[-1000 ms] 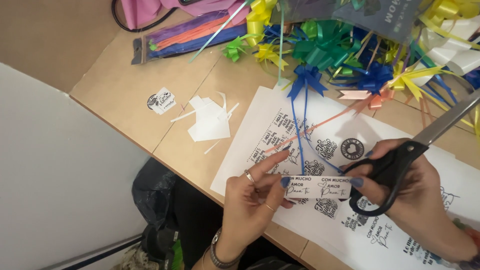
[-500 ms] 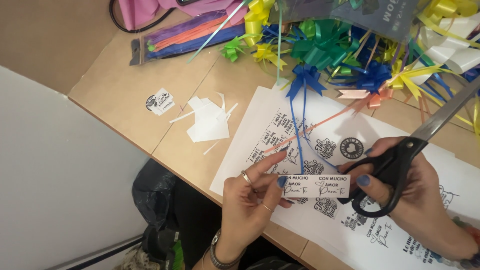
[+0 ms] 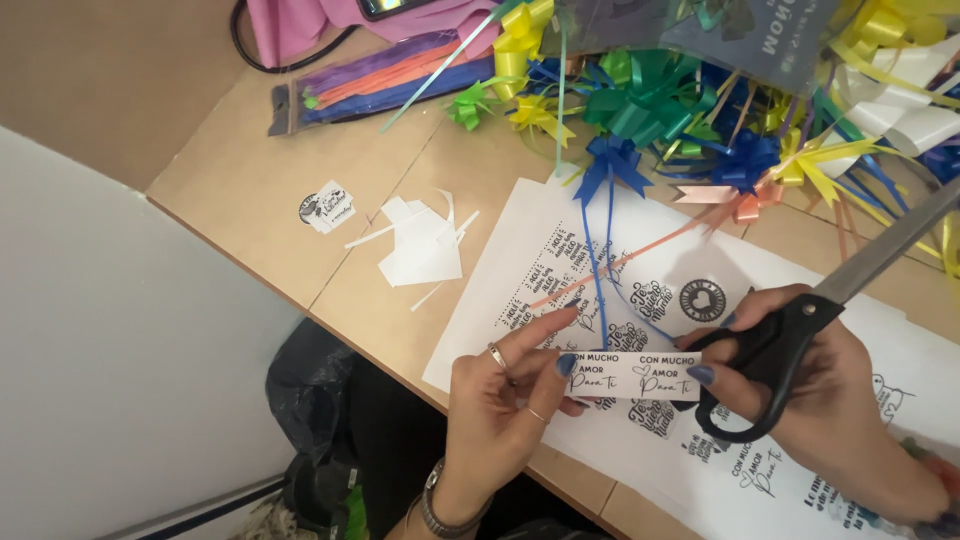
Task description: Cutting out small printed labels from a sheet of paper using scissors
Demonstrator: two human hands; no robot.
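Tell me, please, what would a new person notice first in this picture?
First, the small printed paper strip at the centre, pinched between the left hand and the right hand, which also carries black-handled scissors. Next, the bright heap of ribbon bows along the top of the wooden table. White paper scraps lie left of the printed sheet.

A heap of ribbon bows (image 3: pixel 700 110) in green, blue, yellow and white is lying across the far side of the wooden table (image 3: pixel 250 180), with one blue bow (image 3: pixel 612 160) trailing its tails over a large printed sheet (image 3: pixel 660 300). White paper offcuts (image 3: pixel 422 245) and a small cut-out sticker (image 3: pixel 327 207) are sitting near the table's edge. A clear packet of coloured ribbon strips (image 3: pixel 390 80) is resting beside a pink bag (image 3: pixel 300 20).
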